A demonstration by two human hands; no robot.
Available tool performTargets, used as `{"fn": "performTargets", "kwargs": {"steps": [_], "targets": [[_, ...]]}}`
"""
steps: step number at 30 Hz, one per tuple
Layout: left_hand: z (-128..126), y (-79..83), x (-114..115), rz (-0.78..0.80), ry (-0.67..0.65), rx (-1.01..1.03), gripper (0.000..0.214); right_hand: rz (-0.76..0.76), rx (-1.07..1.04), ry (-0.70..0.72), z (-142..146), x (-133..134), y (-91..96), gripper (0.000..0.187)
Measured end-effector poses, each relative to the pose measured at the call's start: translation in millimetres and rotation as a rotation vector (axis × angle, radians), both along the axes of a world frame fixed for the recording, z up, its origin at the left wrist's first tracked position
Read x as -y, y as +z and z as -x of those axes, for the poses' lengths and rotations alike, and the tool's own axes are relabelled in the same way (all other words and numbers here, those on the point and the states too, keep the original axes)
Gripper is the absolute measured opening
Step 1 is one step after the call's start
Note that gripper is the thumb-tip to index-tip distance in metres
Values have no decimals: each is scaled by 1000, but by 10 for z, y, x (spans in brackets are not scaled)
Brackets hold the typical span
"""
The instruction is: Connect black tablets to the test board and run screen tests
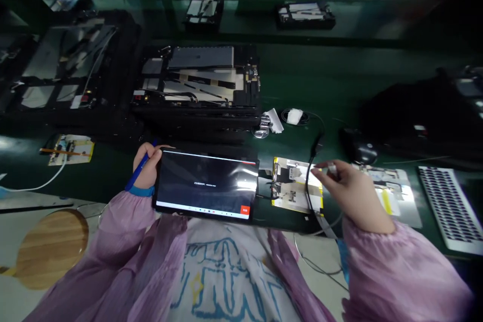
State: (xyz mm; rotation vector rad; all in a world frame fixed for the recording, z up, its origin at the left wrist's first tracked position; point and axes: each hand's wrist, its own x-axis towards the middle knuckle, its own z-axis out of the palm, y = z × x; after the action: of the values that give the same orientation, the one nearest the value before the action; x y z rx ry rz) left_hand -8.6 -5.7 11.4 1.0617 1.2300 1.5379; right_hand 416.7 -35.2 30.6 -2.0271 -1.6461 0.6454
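Note:
My left hand (146, 165) is closed on the left edge of a lit tablet screen (207, 183), thumb on its front. A blue pen (140, 170) sticks out along the same hand. My right hand (352, 188) is closed, its fingertips at a black cable (309, 181) that hangs over a circuit board with yellow edging (296, 186). A small white piece (332, 169) shows among those fingers; I cannot make out its kind. Dark leads run between the screen's right edge and the board.
Opened device housings with exposed parts (204, 78) are stacked behind the screen. A white keyboard (451, 206), a black mouse (358, 146) and a silver plate (396, 193) lie right. Another board (71, 150) with a white cable is left. A wooden stool (53, 249) stands below.

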Motion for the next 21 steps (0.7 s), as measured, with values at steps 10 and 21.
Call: {"fn": "performTargets", "kwargs": {"steps": [10,21], "targets": [[-5,-33,-57,-36,12,-3,37,273,107,237,-119,613,-266,38],[6,3,-25,-30,-25,-55,33,380,-362,336,169,357,4,24]]}}
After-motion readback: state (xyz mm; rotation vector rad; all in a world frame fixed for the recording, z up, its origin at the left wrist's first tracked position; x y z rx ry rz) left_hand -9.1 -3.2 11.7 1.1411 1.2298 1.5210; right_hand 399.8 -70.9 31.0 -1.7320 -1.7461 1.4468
